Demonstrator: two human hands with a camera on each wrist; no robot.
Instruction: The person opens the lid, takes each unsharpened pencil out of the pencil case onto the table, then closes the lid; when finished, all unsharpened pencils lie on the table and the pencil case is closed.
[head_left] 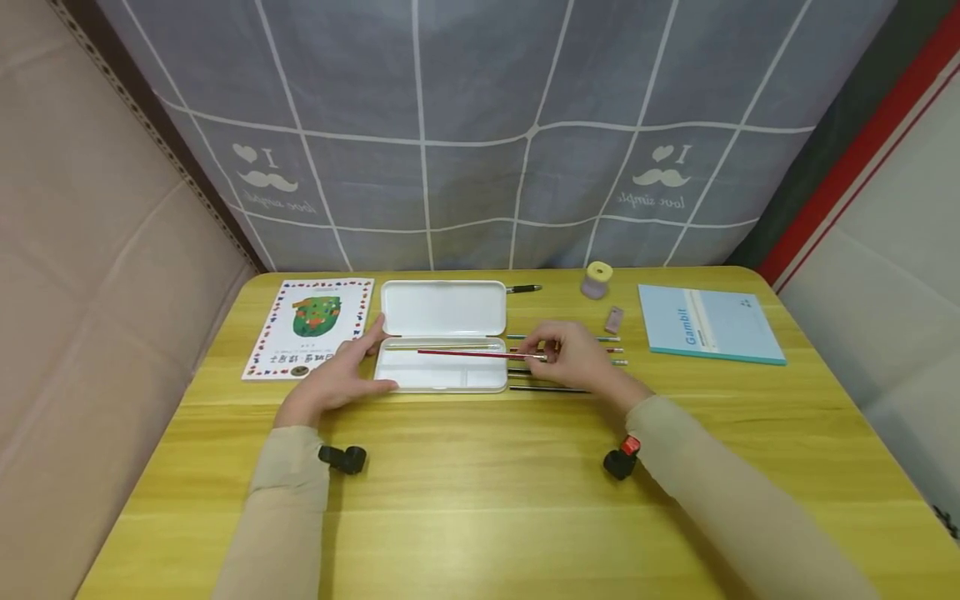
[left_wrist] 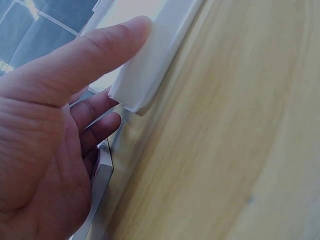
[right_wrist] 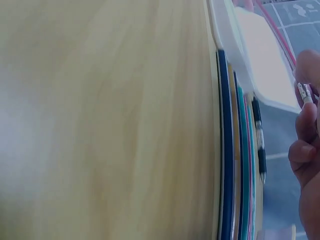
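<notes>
A white pencil case (head_left: 420, 380) lies unfolded on the table, its lid (head_left: 442, 308) laid back on the far side. My left hand (head_left: 336, 385) rests at its left end, thumb (left_wrist: 117, 42) stretched along the near wall and the other fingers spread by the far side. Between thumb and fingertips, my right hand (head_left: 570, 354) pinches a red pencil (head_left: 472, 353) near its eraser end. That pencil points left over the case's tray. Another thin pencil (head_left: 408, 347) lies along the tray's far side. Several pencils (head_left: 543, 388) lie side by side under and around my right hand.
Beyond the pencils are a black pen (head_left: 525, 288), a small eraser (head_left: 614, 320) and a yellow-topped container (head_left: 596, 282). A blue notebook (head_left: 716, 325) lies on the right, an illustrated booklet (head_left: 315, 321) on the left. A grey curtain (head_left: 480, 175) hangs behind the table.
</notes>
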